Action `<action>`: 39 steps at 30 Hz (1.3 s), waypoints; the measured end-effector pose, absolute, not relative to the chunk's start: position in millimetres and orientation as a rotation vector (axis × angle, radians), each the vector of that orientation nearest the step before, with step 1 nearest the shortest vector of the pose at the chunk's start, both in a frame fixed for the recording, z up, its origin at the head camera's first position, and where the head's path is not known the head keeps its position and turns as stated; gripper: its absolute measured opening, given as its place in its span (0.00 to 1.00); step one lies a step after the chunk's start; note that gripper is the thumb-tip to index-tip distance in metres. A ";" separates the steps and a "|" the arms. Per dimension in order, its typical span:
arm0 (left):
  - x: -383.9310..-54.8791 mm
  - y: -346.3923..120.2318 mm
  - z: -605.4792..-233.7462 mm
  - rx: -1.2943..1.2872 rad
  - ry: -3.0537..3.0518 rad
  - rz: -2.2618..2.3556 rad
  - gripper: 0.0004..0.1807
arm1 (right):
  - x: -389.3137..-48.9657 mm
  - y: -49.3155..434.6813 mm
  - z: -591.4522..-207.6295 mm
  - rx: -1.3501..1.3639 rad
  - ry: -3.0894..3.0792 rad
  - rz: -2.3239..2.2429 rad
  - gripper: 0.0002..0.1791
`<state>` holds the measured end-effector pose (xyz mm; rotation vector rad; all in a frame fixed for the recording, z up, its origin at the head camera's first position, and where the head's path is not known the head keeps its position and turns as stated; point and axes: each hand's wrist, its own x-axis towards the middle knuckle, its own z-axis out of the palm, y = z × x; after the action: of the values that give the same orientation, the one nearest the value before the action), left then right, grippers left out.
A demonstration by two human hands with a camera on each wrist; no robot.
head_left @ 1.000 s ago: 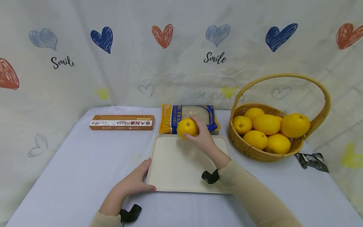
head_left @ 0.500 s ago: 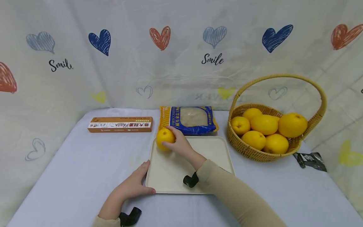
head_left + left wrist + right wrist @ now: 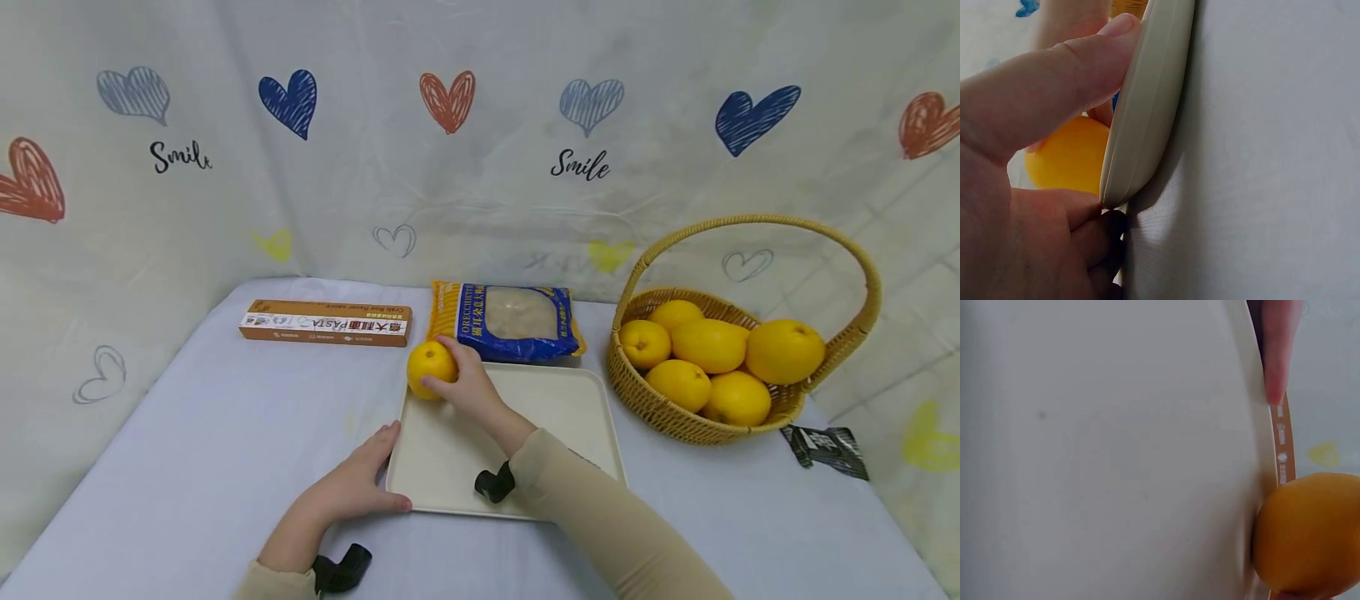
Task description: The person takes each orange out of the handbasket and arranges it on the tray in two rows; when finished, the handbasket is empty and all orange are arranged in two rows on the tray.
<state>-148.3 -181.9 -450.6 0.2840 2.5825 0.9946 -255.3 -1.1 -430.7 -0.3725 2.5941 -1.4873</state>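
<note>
A round yellow orange [image 3: 431, 370] is gripped by my right hand [image 3: 474, 387], thumb in front and fingers behind. It sits at the back left corner of the cream tray [image 3: 525, 433], and in the right wrist view the orange [image 3: 1310, 534] lies against the tray's rim. My left hand [image 3: 348, 483] holds the tray's front left corner. In the left wrist view its thumb [image 3: 1079, 69] presses the rim while the other fingers curl at the adjoining side. Part of the orange [image 3: 1066, 159] shows behind that hand.
A wicker basket [image 3: 660, 421] with a tall handle holds several yellow fruits [image 3: 708, 346] at the right, beside a small black packet [image 3: 827, 450]. Behind the tray lie a blue and yellow pasta bag [image 3: 517, 325] and a brown pasta box [image 3: 326, 323]. A heart-print cloth hangs behind.
My right hand has carried the orange leftward and slightly nearer, from the tray's back middle to its back left corner. The left hand has stayed at the tray corner.
</note>
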 end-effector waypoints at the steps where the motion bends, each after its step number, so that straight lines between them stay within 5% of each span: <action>1: -148.3 -182.0 -450.4 0.284 2.582 0.995 0.60 | -254.9 -1.9 -430.1 -0.375 2.600 -1.472 0.36; 39: -149.0 -181.7 -452.3 0.280 2.585 1.009 0.59 | -249.3 -2.5 -435.8 -0.458 2.751 -1.233 0.49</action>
<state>-149.0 -181.7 -452.3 0.2796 2.5847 1.0085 -249.3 -2.5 -435.8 -0.4577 2.7510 -1.2329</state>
